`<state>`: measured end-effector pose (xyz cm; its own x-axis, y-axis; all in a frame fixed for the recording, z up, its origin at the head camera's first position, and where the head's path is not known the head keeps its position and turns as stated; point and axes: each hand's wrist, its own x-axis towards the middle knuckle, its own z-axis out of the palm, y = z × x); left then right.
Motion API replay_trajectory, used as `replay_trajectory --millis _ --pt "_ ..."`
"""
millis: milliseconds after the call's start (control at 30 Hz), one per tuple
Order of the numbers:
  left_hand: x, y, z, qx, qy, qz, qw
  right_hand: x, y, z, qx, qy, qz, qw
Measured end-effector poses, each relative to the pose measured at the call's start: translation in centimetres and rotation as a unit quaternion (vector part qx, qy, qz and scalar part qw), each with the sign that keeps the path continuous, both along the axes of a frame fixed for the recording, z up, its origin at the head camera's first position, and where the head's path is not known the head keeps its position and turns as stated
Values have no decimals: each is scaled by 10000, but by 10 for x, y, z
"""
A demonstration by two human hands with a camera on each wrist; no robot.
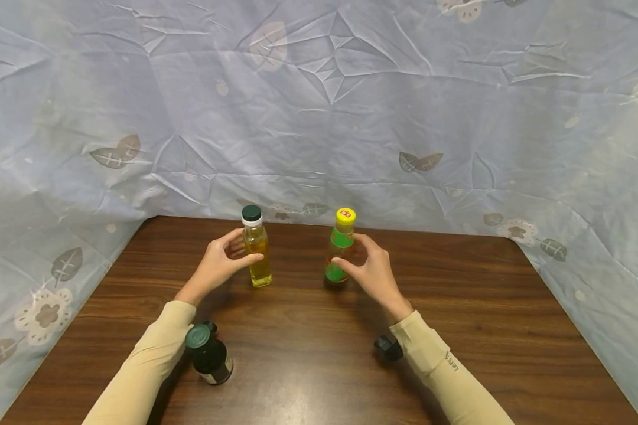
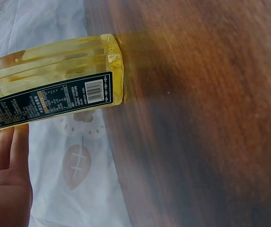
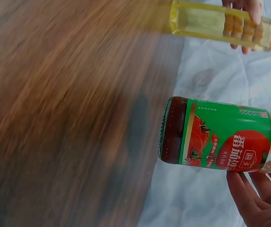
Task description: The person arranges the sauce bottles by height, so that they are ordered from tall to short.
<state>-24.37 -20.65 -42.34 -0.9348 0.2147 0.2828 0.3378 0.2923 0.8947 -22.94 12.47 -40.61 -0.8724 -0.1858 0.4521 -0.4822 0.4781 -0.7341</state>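
Observation:
My left hand (image 1: pixel 220 262) holds a clear glass bottle of yellow oil (image 1: pixel 259 268) with a dark green cap, thumb across its front and fingers behind. In the left wrist view the oil bottle (image 2: pixel 55 80) shows a dark label with a barcode. To the right, my right hand (image 1: pixel 371 270) grips a ketchup bottle (image 1: pixel 342 239) with a yellow cap and green label. The right wrist view shows tomatoes on the ketchup bottle's label (image 3: pixel 225 137) and my fingers at its upper part. Both bottles are upright and apart; whether their bases touch the table is hard to tell.
A dark bottle with a green lid (image 1: pixel 212 357) stands beside my left forearm, near the front of the brown wooden table (image 1: pixel 298 354). Behind the table hangs a pale patterned cloth (image 1: pixel 319 118). A black wrist device (image 1: pixel 388 348) sits under my right sleeve.

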Motion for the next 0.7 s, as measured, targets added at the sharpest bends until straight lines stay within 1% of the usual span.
replay_trajectory --millis 167,467,700 --pt "-1 -1 -1 -12 18 17 10000 -3 6 -3 48 -65 -97 9999" --pt "0 1 -1 1 67 46 10000 -6 12 -7 -38 -293 -175 9994" --pt "0 0 -1 -33 26 30 10000 -7 15 -11 101 -359 -272 9989"
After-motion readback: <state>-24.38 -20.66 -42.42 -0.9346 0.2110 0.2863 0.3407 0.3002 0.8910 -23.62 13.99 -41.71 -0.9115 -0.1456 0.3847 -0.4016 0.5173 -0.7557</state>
